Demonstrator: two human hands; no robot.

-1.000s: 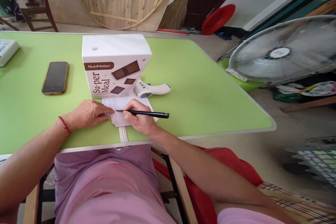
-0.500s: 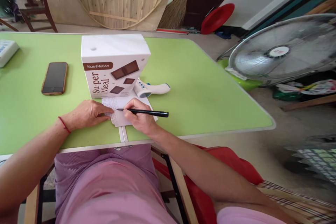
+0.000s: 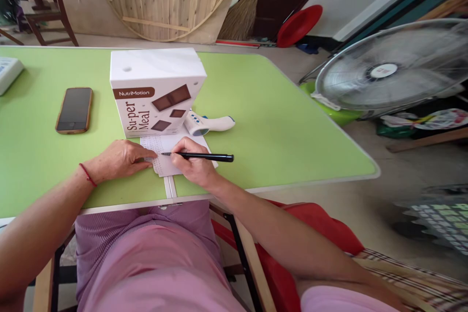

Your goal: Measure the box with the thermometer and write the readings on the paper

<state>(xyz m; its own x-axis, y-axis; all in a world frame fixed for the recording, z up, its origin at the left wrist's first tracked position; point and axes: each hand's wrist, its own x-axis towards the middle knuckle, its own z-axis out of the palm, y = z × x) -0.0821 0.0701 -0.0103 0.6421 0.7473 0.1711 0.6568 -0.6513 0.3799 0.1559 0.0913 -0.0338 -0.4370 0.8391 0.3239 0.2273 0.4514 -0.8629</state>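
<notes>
In the head view a sheet of white paper (image 3: 168, 169) lies near the front edge of the green table, with rows of small handwriting on its left part. My right hand (image 3: 193, 163) grips a black pen (image 3: 210, 157), its tip at the paper close to the written rows. My left hand (image 3: 126, 160) lies on the table with its fingers stretched onto the paper's left edge. Just behind the paper stands a white NutriMotion box (image 3: 157, 102). A white and blue handheld thermometer (image 3: 215, 124) rests against the paper's upper right, partly hidden by the box.
A smartphone (image 3: 74, 110) in a brown case lies left of the box on the green table (image 3: 263, 131). At the far left is part of a white device (image 3: 8, 73). A large fan (image 3: 383, 70) stands beyond the table's right end.
The whole view has shifted slightly, so everything sits a little further left. Both hands and the pen keep almost the same place on the paper.
</notes>
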